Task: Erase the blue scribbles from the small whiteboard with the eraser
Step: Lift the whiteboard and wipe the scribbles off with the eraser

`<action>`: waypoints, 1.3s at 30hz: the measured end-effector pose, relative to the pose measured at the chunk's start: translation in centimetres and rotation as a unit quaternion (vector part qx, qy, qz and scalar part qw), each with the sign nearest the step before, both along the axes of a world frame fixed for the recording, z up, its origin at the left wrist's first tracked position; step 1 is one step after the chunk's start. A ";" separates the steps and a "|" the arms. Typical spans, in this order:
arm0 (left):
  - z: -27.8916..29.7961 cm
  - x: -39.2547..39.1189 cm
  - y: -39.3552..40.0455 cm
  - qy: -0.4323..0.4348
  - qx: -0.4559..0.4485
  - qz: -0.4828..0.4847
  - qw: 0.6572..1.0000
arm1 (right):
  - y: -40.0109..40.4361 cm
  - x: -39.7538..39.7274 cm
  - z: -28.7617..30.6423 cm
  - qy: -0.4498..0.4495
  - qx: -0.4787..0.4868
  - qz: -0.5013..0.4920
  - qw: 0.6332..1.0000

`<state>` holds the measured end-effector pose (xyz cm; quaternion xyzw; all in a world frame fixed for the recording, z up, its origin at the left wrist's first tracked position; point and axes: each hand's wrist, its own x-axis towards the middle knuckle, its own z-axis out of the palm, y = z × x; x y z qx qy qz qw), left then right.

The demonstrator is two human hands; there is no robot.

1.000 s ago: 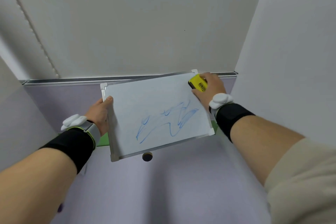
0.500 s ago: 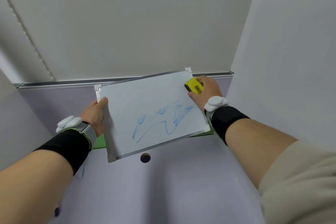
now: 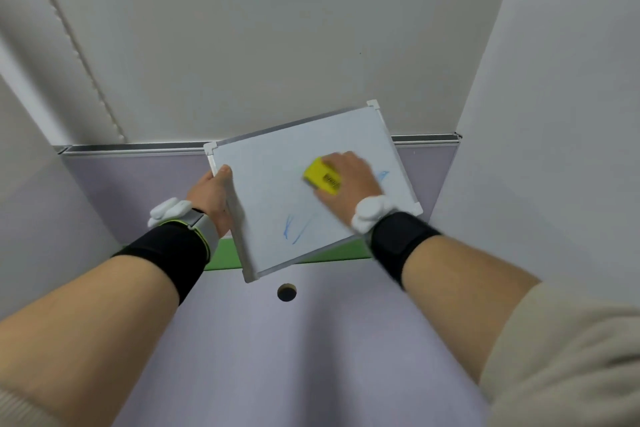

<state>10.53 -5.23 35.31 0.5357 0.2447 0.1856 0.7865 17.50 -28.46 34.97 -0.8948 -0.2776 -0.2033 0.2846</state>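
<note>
A small white-framed whiteboard (image 3: pixel 263 184) is held tilted above the desk. My left hand (image 3: pixel 211 199) grips its left edge, thumb on the frame. My right hand (image 3: pixel 349 180) presses a yellow eraser (image 3: pixel 322 178) against the middle of the board; hand and eraser are motion-blurred. Blue scribbles (image 3: pixel 294 230) show near the board's lower left, and a small blue mark (image 3: pixel 382 175) lies right of my hand. Anything under the hand is hidden.
A lilac desk (image 3: pixel 311 357) with a round cable hole (image 3: pixel 286 292) lies below the board. A green strip (image 3: pixel 225 256) runs along its back, under a lilac partition with a metal rail (image 3: pixel 131 146). White walls close in on both sides.
My right hand slid the eraser from the board's upper right corner to its middle. Most of the central blue scribble is gone. The board sits more to the right in the view.
</note>
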 end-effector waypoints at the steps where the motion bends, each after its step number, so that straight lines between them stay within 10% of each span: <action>1: 0.1 -0.2 0.4 0.004 0.008 -0.002 1.000 | -1.8 1.3 0.8 0.002 0.019 -0.040 0.999; 13: 5.8 2.4 -0.9 -0.021 0.114 0.023 0.993 | 5.3 -2.0 3.2 -0.062 -0.024 0.087 0.994; 21: 8.3 2.3 0.4 -0.050 0.057 0.028 0.997 | -4.3 3.8 7.3 -0.034 0.059 -0.103 0.992; 29: 9.7 3.6 -0.9 -0.073 0.080 0.010 0.994 | 5.1 -3.0 4.2 -0.061 -0.013 0.110 0.992; 39: 8.3 3.5 1.5 -0.033 0.098 0.023 0.994 | -0.2 0.6 6.0 -0.015 0.086 -0.046 0.995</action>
